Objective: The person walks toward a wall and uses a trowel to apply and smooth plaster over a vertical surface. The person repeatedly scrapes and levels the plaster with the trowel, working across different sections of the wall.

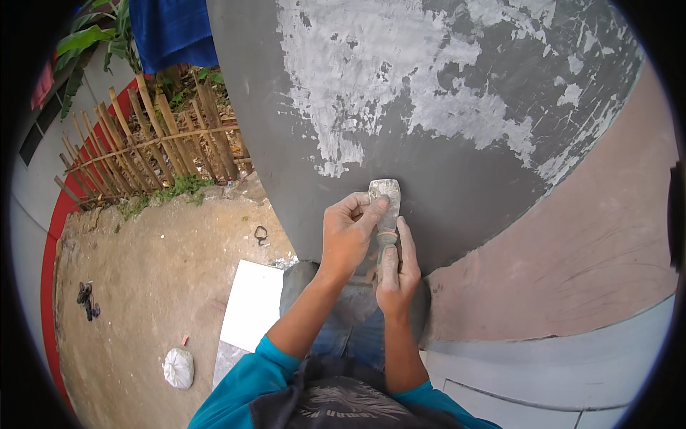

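A putty knife, its short blade smeared with pale putty, is held upright in front of me between both hands. My right hand is closed around the handle, with its dusty fingers lying along it. My left hand has its fingers curled and its thumb pressed on the blade's face; the fingertips behind the blade are hidden. Just beyond the blade stands a grey wall, with ragged white patches of filler on its upper part. I cannot tell whether the blade touches it.
A white board lies beside my left leg. Farther left, a tied white bag and a black scrap rest on the dirt ground. A bamboo fence stands behind. Pinkish wall spreads to the right.
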A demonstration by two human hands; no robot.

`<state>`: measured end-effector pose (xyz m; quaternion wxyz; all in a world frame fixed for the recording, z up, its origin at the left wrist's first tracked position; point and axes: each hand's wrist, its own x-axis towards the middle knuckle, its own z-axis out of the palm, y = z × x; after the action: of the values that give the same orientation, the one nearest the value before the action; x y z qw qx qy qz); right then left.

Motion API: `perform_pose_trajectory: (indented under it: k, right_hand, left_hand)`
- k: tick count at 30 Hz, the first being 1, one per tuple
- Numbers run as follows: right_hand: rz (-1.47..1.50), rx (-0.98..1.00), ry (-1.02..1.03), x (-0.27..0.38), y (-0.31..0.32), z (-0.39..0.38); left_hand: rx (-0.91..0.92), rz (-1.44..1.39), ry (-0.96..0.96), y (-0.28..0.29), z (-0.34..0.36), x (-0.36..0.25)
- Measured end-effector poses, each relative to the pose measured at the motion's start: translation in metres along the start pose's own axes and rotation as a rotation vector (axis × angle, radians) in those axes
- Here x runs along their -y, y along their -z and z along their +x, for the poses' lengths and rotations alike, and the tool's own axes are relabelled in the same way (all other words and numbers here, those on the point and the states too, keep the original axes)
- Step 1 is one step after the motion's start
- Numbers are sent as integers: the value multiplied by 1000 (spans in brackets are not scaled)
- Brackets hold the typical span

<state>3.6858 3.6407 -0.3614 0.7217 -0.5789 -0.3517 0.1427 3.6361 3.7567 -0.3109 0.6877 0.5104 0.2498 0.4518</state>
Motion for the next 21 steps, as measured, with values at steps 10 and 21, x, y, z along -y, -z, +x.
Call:
perform_pose_trajectory:
  k: [10, 21]
  right_hand:
    - [-371, -69, 448, -1, -9, 35]
    - [-314, -33, 401, 3, -5, 48]
  left_hand:
    - [-105, 242, -137, -8, 14, 3]
    - [-167, 400, -330, -18, 12, -20]
